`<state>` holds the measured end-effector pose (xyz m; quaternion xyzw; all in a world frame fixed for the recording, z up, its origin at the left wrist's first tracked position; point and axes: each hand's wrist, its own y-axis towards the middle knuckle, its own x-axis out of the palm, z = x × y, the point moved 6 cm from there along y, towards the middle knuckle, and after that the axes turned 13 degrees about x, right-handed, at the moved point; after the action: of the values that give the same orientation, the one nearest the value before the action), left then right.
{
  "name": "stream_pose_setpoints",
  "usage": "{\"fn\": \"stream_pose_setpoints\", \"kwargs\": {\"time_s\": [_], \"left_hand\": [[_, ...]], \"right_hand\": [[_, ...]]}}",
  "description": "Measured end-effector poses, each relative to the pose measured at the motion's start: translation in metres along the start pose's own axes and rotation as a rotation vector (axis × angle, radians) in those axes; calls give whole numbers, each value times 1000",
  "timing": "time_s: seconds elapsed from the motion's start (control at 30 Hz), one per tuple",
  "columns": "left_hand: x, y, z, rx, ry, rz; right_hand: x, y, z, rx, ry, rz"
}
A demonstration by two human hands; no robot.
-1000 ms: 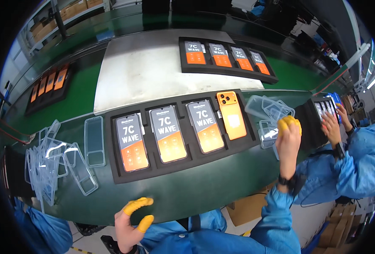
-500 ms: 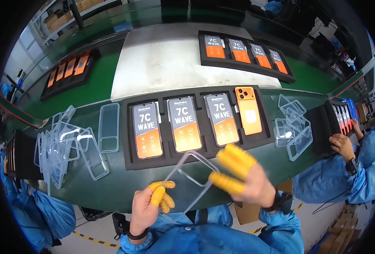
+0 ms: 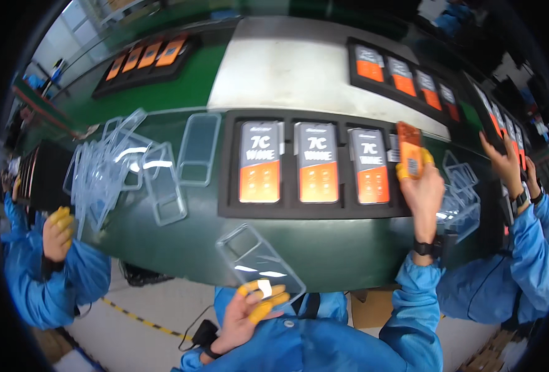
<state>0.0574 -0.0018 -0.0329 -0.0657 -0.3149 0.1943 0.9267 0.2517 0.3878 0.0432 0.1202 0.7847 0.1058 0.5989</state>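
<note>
My left hand (image 3: 244,316), in yellow finger covers, pinches the lower end of a clear phone case (image 3: 249,251) just over the bench's near edge. A small white patch shows at its fingers; I cannot tell whether it is a label or glare. My right hand (image 3: 422,186), also with yellow finger covers, closes around the lower end of an orange phone (image 3: 410,147) at the right end of a black foam tray (image 3: 318,212). Whether the phone has left its slot is unclear. Three phones with grey-and-orange film (image 3: 259,162) lie in the tray's other slots.
Clear cases pile up on the left (image 3: 104,170) and on the right (image 3: 463,201). Beyond the white board (image 3: 274,68) are a filled tray at right (image 3: 398,94) and another at left (image 3: 141,73). Co-workers' hands show at both sides, one raising a tray (image 3: 504,158).
My right hand has left the clear case and reached up and right to the orange phone. My left hand keeps the case, now tilted the other way. The co-worker's tray at right has risen.
</note>
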Motion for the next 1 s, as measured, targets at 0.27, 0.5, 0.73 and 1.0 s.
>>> {"fn": "stream_pose_setpoints", "kwargs": {"time_s": [0.27, 0.5, 0.73, 1.0], "left_hand": [[36, 14, -26, -70, 32, -341], [33, 46, -33, -97, 464, -162], [54, 40, 69, 475, 1160, -198], [95, 62, 84, 951, 1860, -768]], "right_hand": [[-45, -57, 13, 80, 1178, -730], [-31, -159, -7, 405, 1636, -1488], [13, -206, 44, 545, 1510, -1731], [5, -237, -16, 451, 1320, -2016]]}}
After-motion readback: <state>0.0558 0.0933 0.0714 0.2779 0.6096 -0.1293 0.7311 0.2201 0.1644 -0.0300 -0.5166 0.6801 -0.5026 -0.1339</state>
